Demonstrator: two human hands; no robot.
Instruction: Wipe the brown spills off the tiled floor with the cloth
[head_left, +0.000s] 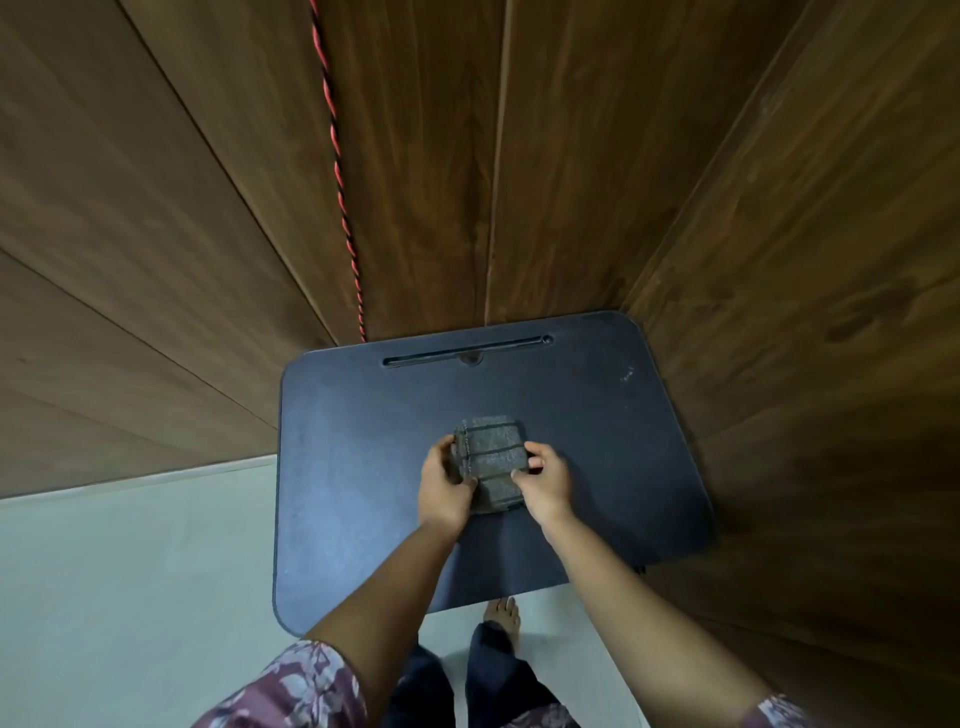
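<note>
cloth (493, 460): folded grey pad, roughly square, fuzzy weave, thin dark stripes across it, stitched seam down its left side. Lies on the bench just right of frame centre.
left hand (444, 488): grips the cloth's left edge, fingers curled over it, thumb at the near side.
right hand (545, 488): pinches the cloth's right edge, fingers bent.
bench (363, 441): dark blue-black matte board, flat, rounded corners, fine grainy surface. Fills the centre of the frame, far edge against the wall.
slot (467, 352): long narrow groove along the bench's far edge, with a small round notch mid-length.
scuff (627, 374): pale scratch near the bench's upper right corner.
wall (156, 208): dark brown wood-grain panels with straight seams, across the top and right side.
cord (337, 171): twisted red and black, runs down the wall from top centre to the bench's far left corner.
floor (130, 571): pale, smooth, lower left.
sleeve (296, 686): floral fabric, bottom edge.
foot (503, 616): bare, on the floor just below the bench's near edge.
</note>
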